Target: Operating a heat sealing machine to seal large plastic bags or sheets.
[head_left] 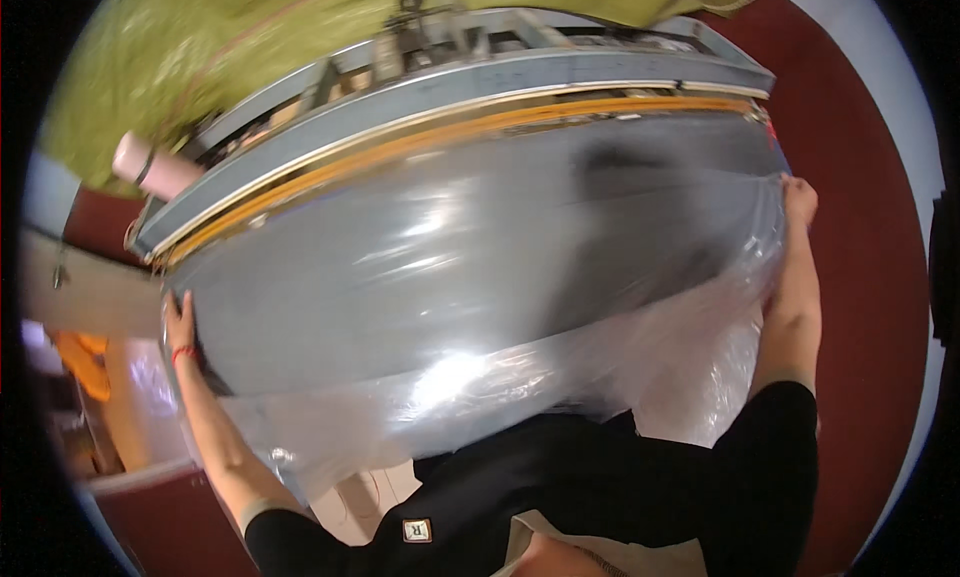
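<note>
A large sheet of clear plastic film [500,382] lies over a wide grey tabletop [400,277], wrinkled and shiny, with its near part hanging over the front edge toward my body. At the right edge my right hand [798,199] is closed on the film, which pulls into creases there. My left hand [180,322], a red cord at its wrist, rests at the left edge of the tabletop. Its thumb and fingers point away from me and stand apart; how far the film reaches under them is hard to make out.
Along the far edge runs an orange strip [470,124] beside a grey metal frame [540,72] with tools and parts in it. A pink roll [155,167] sticks out at the far left. Beyond lies yellow-green sheeting [230,47]. The floor [860,277] is dark red.
</note>
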`<state>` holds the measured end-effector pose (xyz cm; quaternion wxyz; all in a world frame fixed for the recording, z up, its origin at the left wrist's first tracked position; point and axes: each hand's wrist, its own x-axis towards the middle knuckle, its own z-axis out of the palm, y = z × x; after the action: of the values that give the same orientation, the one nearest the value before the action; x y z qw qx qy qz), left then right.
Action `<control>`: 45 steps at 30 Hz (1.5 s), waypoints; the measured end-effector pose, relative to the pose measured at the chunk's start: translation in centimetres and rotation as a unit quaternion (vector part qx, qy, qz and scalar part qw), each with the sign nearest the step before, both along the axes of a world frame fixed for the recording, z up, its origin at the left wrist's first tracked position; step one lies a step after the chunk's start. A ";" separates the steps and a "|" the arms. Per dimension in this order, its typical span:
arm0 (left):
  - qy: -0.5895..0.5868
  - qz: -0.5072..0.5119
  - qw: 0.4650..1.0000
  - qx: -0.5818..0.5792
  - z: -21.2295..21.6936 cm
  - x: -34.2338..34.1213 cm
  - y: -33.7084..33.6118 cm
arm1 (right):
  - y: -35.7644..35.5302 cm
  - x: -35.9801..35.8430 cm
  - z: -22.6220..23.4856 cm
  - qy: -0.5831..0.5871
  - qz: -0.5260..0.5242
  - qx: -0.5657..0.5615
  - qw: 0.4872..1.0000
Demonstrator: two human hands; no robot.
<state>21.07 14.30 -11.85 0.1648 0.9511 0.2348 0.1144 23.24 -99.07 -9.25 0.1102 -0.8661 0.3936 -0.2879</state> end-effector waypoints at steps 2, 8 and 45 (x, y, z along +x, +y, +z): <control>0.013 -0.005 0.999 0.051 0.8 -1.6 4.1 | 2.4 1.1 -0.1 0.016 -0.008 0.000 1.000; 0.224 0.029 0.967 0.119 4.3 4.8 -5.1 | 0.0 -1.2 0.4 -0.105 0.033 0.066 0.992; -0.203 -0.253 0.727 -0.605 14.9 -13.5 -27.2 | -0.2 1.4 -1.1 -0.189 0.221 0.127 0.948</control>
<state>7.53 -12.87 3.06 0.7719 0.6280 -0.0339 0.0929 24.64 -99.30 -10.32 0.3524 -0.8399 0.1977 -0.3623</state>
